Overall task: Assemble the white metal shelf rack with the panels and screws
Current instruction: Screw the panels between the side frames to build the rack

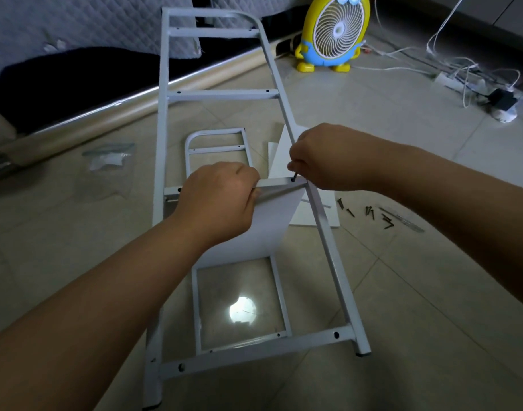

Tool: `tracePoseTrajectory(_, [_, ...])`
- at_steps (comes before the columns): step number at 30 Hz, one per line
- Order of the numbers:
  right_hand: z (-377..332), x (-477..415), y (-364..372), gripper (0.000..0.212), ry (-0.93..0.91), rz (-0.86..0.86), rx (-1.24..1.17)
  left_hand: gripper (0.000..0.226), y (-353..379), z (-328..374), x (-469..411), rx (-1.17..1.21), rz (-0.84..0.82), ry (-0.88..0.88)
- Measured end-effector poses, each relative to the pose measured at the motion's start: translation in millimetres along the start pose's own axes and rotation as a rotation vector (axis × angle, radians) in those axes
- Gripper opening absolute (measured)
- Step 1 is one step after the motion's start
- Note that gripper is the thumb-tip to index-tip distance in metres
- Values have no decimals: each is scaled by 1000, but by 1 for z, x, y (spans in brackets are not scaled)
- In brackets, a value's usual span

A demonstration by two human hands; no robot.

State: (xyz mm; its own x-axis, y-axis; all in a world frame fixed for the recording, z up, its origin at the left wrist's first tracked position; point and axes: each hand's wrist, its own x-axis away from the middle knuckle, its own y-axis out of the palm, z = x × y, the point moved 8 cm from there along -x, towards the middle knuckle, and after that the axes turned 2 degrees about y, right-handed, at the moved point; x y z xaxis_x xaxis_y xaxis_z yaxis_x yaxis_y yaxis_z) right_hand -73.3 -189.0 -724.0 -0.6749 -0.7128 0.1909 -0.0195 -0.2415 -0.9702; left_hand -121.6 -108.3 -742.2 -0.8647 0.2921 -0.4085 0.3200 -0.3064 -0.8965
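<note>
your left hand [221, 197] is gripping the panel [266, 223] edge against the frame [328, 232] crossbar. your right hand [322, 157] is pinching a screw [294, 175] at the crossbar hole.

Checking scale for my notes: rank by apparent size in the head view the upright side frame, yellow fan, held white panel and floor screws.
1. side frame, largest by far.
2-3. white panel and yellow fan look alike; the panel is nearer, so unranked.
4. loose screws, smallest.
</note>
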Motion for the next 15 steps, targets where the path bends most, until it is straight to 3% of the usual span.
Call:
tracePoseTrajectory(4, [-2,6,0,29,-129,-2,-22,15,1,0,1,3,-43,3])
tracePoseTrajectory(8, [-25,16,-10,10,-291,117,91,16,4,-2,1,49,-92,-8])
tracePoseTrajectory(10, [-29,19,-10,26,-338,135,58,18,4,-2,0,61,-110,-3])
tracePoseTrajectory(12, [-31,20,-7,23,-368,97,41,19,4,-2,-1,70,-120,-6])
tracePoseTrajectory(15, [-18,13,-7,6,-248,-2,46,18,2,-2,-2,78,-100,-13])
